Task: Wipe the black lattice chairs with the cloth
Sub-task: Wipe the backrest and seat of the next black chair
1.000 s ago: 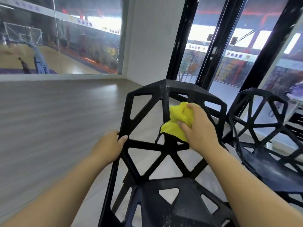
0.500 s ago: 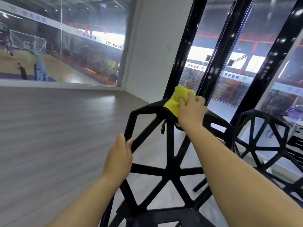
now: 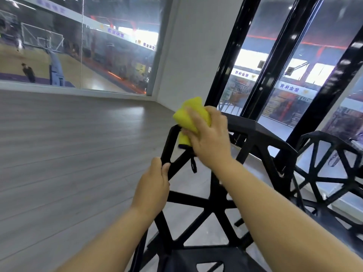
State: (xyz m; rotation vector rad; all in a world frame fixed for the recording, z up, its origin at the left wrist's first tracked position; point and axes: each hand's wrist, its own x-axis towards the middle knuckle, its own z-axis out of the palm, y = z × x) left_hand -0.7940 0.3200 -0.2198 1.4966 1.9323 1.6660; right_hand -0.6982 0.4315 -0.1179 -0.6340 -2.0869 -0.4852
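- Right hand (image 3: 210,138): clamped on the yellow cloth (image 3: 188,116), fingers curled over it, wrist angled in from the right.
- Yellow cloth: bunched into a wad and pressed against the top-left corner of the near chair (image 3: 214,201) backrest. Part of it sticks up above the rim and part wraps down the outer side of the corner.
- Fingertips on that hand are motion-blurred, so the thumb position is unclear; it looks tucked under the wad.
- Black loop strap (image 3: 193,165): hangs just below the cloth, in front of the upper-left lattice opening. It probably belongs to the cloth.
- Left hand (image 3: 153,185): gripping the left upright strut of the same backrest, below the cloth corner, with the thumb hooked over the strut's inner edge.
- Near chair: black, triangular lattice back facing the camera, struts meeting at a central hub. Its seat (image 3: 206,256) is at the bottom of the view, between the two forearms.
- Second chair (image 3: 314,180): same black lattice type, just to the right of the near one, with neither hand on it.
- Floor (image 3: 68,154): grey wood-look planks.
- Glass wall (image 3: 78,55) at far left, with an indoor court beyond it.
- White wall (image 3: 188,55) sits in the corner.
- Black door frames (image 3: 231,55) with glazing stand behind the chairs.
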